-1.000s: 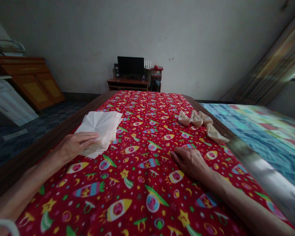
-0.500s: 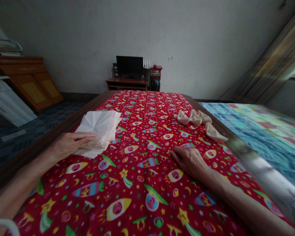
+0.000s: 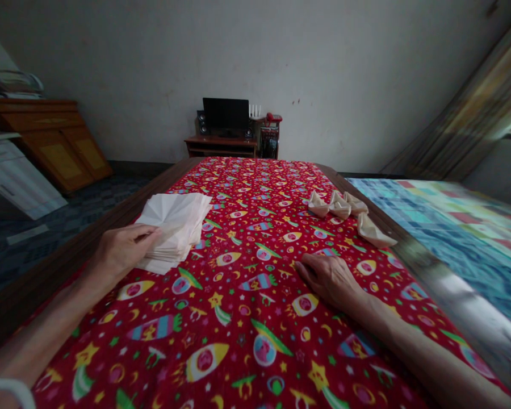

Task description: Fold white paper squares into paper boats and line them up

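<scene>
Left hand (image 3: 121, 249) is touching the near-left edge of a white paper stack (image 3: 181, 218).

Head view: the stack is lying just beyond and to the right of that hand, the nearer one; whether its fingers are gripping a sheet is unclear. Right hand (image 3: 330, 278) is resting loosely curled, palm down, on the red cloth (image 3: 247, 318), well apart from the stack, hiding its fingertips and anything under them.

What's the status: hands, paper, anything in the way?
Left hand at near-left edge of paper stack, grip unclear. Right hand curled on red cloth. Folded papers beyond right hand, not between it and the stack.
</scene>
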Available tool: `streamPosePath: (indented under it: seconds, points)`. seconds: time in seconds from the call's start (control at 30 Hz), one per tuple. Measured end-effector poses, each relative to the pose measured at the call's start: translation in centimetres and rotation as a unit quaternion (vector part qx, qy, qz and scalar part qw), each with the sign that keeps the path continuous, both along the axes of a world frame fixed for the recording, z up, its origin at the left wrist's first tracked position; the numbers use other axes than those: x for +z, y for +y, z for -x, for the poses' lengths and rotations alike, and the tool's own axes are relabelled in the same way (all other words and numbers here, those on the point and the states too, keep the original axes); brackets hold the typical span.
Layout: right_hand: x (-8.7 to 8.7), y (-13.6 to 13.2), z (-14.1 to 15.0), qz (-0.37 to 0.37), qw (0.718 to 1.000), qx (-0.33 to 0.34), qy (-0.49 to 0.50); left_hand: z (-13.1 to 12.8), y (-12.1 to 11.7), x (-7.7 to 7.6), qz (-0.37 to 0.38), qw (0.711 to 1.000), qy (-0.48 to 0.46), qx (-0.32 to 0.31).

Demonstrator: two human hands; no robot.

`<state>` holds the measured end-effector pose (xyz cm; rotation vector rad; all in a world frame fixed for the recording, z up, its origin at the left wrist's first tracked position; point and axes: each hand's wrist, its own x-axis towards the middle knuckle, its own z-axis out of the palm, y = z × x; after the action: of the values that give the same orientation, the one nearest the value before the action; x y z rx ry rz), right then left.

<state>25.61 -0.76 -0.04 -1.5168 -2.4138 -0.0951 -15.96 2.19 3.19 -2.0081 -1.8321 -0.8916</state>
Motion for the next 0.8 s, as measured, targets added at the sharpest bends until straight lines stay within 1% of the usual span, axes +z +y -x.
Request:
streamPosePath:
  seconds: [0.07,0.13,0.17,0.2,0.23,0.3,0.37,0.47,0.57,0.67,0.8]
  points:
    - [0.1,-0.1,0.0,0.005,1.0,-0.004,0.0,-0.7,0.0,1.0,-0.044,0.999,0.001,-0.003]
    - [0.1,-0.1,0.1,0.006,1.0,-0.007,0.001,-2.0,-0.1,1.9,-0.091,0.995,0.003,-0.029]
    - [0.1,-0.1,0.1,0.005,1.0,-0.007,0.001,-2.8,-0.2,2.2,-0.102,0.993,0.006,-0.062]
    - [0.1,-0.1,0.1,0.003,1.0,-0.007,0.001,-3.9,-0.3,2.3,-0.109,0.988,0.012,-0.111]
    - [0.0,-0.1,0.0,-0.001,1.0,-0.007,-0.001,-5.1,-0.4,2.3,-0.099,0.981,0.018,-0.167]
    - [-0.1,-0.1,-0.1,-0.009,1.0,-0.003,-0.001,-7.7,-0.8,1.7,-0.059,0.962,0.036,-0.263]
    - [-0.2,0.0,-0.2,-0.023,1.0,0.002,0.005,-10.3,-1.3,0.7,-0.005,0.945,0.083,-0.318]
    - [-0.3,0.0,-0.5,-0.054,0.998,0.023,0.028,-13.6,-2.0,-0.8,0.016,0.928,0.136,-0.346]
    - [-0.1,0.0,-0.4,-0.074,0.993,0.074,0.052,-15.8,-2.5,-1.4,0.013,0.921,0.16,-0.355]
    - [0.0,0.1,-0.1,-0.089,0.985,0.131,0.07,-17.1,-2.8,-1.5,0.024,0.918,0.151,-0.366]
    - [-0.2,0.4,0.3,-0.104,0.979,0.153,0.086,-18.4,-3.2,-1.9,0.036,0.916,0.094,-0.388]
